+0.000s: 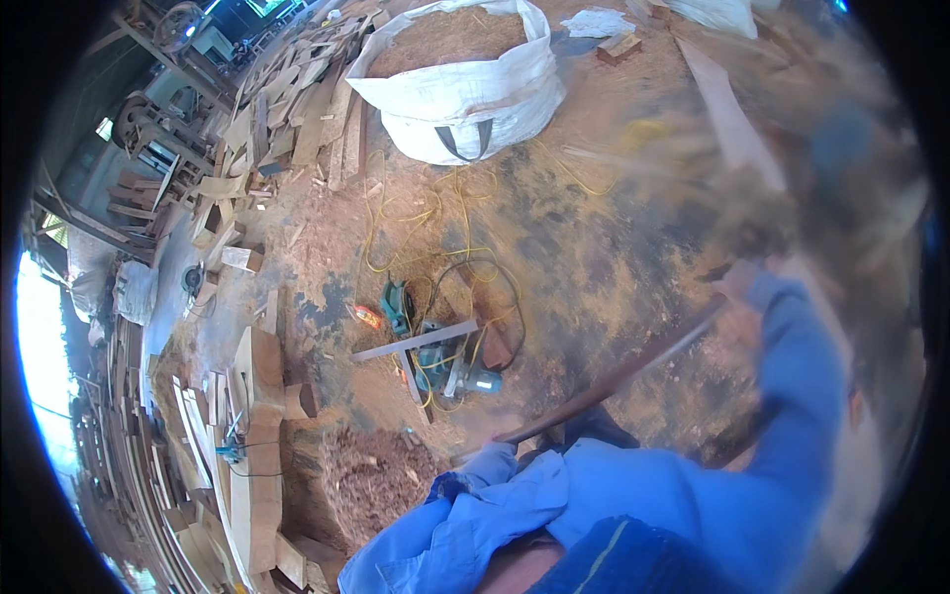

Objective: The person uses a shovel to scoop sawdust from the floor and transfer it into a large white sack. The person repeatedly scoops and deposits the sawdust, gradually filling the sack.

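Observation:
A long dark brown wooden pole [614, 379] slants across my front, from low centre up to the right. My right hand [737, 290] is wrapped round its upper part, the arm in a blue sleeve stretched out to the right. My left hand [493, 457], mostly covered by cloth and partly blurred, is closed at the pole's lower end. Past my right hand, motion blur smears everything, so the pole's far end cannot be made out. Beside my left hand lies a squarish heap of reddish-brown wood chips [376, 483].
Green power tools [432, 361] lie ahead on the dusty floor, with yellow cord [435, 213] looped around them. A big white sack [465, 99] of sawdust stands farther off. Stacked boards [297, 99] and thick timber [255, 426] line the left. A pale plank [727, 114] lies at the right.

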Available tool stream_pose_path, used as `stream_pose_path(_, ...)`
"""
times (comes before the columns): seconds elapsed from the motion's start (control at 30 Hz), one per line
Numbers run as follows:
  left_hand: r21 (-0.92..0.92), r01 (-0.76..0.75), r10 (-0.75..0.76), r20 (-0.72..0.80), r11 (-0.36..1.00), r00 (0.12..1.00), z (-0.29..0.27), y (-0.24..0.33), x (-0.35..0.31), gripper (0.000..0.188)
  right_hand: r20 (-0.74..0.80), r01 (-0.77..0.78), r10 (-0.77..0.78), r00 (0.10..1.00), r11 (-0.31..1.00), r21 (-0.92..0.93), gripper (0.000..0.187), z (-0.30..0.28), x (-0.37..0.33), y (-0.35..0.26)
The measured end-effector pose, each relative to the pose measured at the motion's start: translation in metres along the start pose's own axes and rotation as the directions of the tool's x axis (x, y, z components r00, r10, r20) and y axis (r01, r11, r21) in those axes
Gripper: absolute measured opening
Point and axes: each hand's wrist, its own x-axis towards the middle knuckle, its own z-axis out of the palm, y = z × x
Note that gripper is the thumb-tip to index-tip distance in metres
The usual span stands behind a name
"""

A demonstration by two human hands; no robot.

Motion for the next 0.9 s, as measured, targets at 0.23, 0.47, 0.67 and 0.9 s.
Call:
stream_pose_path(0.23, 0.202, -0.037, 0.033, 0.023, 0.979, 0.999, 0.138, 0.121, 0.064, 0.032, -0.124, 0.004, -0.009, 0.992, 0.999, -0.044, 0.028, 0.045, 0.028, 0.102)
stream_pose_path(0.47, 0.327, -0.136, 0.124, 0.057, 0.935, 0.991, 0.277, 0.273, 0.112, 0.034, 0.049, -0.218, 0.214, 0.976, 0.970, 0.104, 0.026, 0.054, 0.045, 0.186)
stream_pose_path(0.67, 0.121, -0.217, 0.223, -0.034, 0.969, 0.974, 0.425, 0.417, 0.108, 0.023, -0.034, -0.436, 0.458, 0.889, 0.865, 0.248, 0.017, 0.014, 0.091, 0.186)
stream_pose_path(0.9, -0.168, -0.179, 0.185, 0.024, 0.969, 0.982, 0.583, 0.615, 0.119, 0.020, 0.081, -0.490, 0.498, 0.863, 0.789, 0.372, 0.021, -0.052, 0.205, 0.168)
